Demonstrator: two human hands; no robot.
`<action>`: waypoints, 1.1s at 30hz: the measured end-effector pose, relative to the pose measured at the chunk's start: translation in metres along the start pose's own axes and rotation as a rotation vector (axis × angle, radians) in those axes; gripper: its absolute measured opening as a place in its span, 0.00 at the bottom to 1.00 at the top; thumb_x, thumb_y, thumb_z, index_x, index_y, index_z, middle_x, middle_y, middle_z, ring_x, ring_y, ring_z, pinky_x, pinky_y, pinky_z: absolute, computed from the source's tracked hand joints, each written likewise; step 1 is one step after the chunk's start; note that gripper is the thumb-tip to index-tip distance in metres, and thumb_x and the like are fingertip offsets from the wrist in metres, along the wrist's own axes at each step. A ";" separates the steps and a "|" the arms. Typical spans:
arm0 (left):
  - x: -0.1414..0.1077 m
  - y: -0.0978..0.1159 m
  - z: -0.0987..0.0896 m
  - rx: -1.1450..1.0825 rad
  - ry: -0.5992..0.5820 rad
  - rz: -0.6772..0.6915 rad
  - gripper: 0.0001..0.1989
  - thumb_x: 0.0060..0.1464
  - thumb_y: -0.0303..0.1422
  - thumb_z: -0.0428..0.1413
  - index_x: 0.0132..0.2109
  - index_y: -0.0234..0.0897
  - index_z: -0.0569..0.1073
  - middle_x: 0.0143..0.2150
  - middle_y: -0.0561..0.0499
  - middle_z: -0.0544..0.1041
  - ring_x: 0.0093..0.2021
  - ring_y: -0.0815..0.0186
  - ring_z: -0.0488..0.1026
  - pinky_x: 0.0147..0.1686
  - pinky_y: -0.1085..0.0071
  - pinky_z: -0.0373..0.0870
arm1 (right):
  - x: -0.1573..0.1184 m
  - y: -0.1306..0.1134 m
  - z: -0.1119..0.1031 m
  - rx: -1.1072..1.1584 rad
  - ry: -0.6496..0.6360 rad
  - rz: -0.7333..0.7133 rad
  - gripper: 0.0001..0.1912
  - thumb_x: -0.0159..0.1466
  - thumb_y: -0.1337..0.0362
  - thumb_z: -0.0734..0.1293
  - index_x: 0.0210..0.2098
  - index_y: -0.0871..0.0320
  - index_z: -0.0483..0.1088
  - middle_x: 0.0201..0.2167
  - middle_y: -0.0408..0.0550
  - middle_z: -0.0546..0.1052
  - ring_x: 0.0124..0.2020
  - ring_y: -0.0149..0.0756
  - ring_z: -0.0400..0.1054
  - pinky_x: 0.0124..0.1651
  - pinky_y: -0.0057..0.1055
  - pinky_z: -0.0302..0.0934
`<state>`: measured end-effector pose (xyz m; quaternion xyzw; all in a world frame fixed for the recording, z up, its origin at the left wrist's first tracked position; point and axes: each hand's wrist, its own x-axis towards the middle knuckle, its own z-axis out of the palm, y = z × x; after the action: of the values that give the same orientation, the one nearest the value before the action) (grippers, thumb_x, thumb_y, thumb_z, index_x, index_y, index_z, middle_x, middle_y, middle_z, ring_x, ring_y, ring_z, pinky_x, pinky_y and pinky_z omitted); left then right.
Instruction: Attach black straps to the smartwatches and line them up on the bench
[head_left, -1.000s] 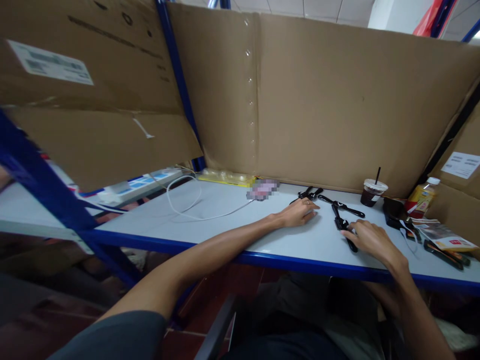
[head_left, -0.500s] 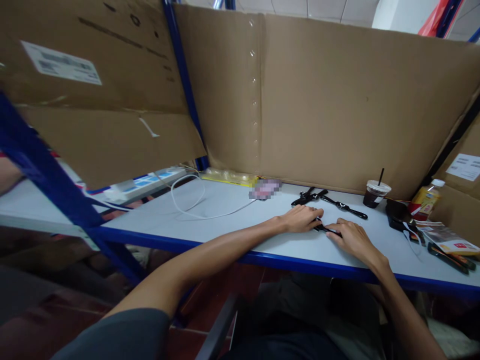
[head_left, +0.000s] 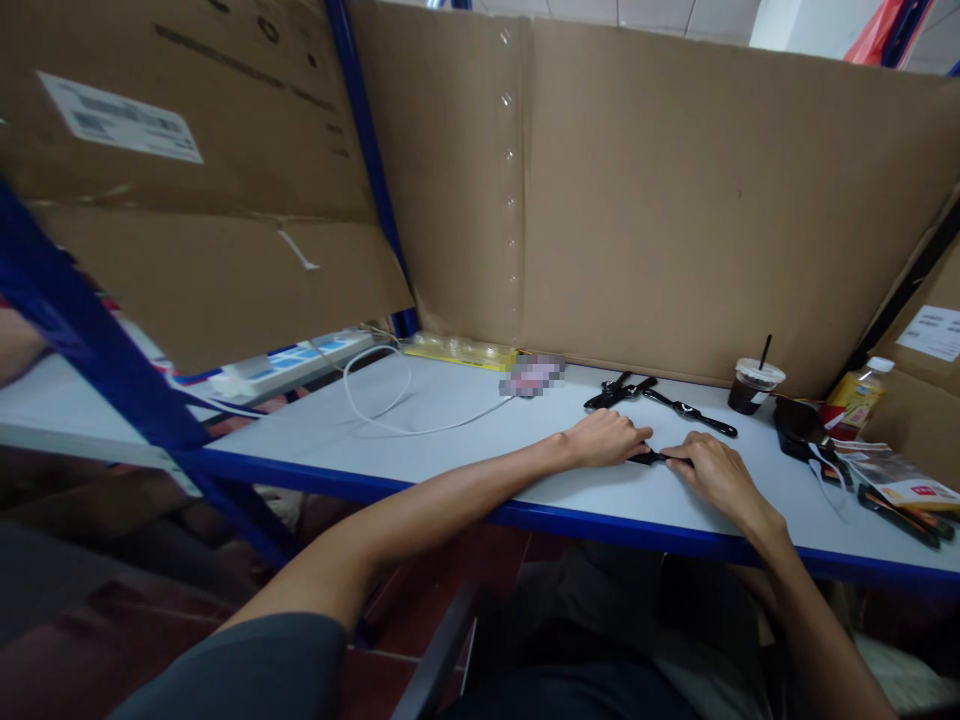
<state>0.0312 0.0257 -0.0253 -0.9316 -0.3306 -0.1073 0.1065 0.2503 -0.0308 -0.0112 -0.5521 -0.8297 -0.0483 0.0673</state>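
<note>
My left hand [head_left: 607, 438] and my right hand [head_left: 716, 472] both grip a black two-handled tool that looks like a spokeshave [head_left: 651, 457], low over the white tabletop. Only its short middle stretch shows between my fingers; the handle ends are hidden. The left fingers curl over one end, while the right thumb and fingers pinch the other. Just beyond my hands lies another black spokeshave [head_left: 690, 413] with a shiny metal centre. To its left, a small group of similar black spokeshaves [head_left: 619, 391] lies crossed together.
A lidded cup with a straw [head_left: 753, 386] stands at the back right, beside a black tray [head_left: 796, 428] and a yellow drink bottle [head_left: 857, 395]. A white cable [head_left: 442, 431] runs to a blurred-out phone-like object [head_left: 532, 375]. Cardboard walls [head_left: 637, 200] enclose the table.
My right hand has shifted slightly right and turned a little, and the tool between my hands has changed tilt slightly. Both hands still hold it.
</note>
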 end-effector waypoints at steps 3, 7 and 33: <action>-0.001 -0.001 -0.002 0.012 -0.006 -0.014 0.17 0.70 0.42 0.49 0.42 0.35 0.77 0.30 0.43 0.79 0.29 0.60 0.77 0.31 0.68 0.64 | 0.003 0.000 0.005 -0.008 0.021 0.006 0.19 0.72 0.63 0.60 0.56 0.50 0.78 0.45 0.54 0.77 0.51 0.44 0.69 0.51 0.36 0.61; -0.001 0.000 -0.006 0.010 -0.012 -0.016 0.18 0.70 0.41 0.50 0.40 0.35 0.79 0.29 0.44 0.79 0.29 0.60 0.78 0.31 0.69 0.63 | 0.006 -0.002 0.009 0.000 0.045 -0.009 0.19 0.74 0.60 0.58 0.56 0.52 0.78 0.47 0.54 0.77 0.52 0.44 0.69 0.53 0.36 0.60; 0.074 -0.010 0.025 0.055 0.081 0.196 0.21 0.71 0.45 0.47 0.45 0.37 0.80 0.30 0.45 0.81 0.27 0.63 0.77 0.27 0.71 0.62 | 0.010 0.057 0.018 -0.097 0.078 0.134 0.22 0.72 0.55 0.57 0.54 0.51 0.79 0.45 0.55 0.81 0.47 0.50 0.75 0.43 0.38 0.64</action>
<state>0.0846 0.0842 -0.0278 -0.9511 -0.2360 -0.1247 0.1554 0.2984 0.0031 -0.0271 -0.6065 -0.7844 -0.1052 0.0761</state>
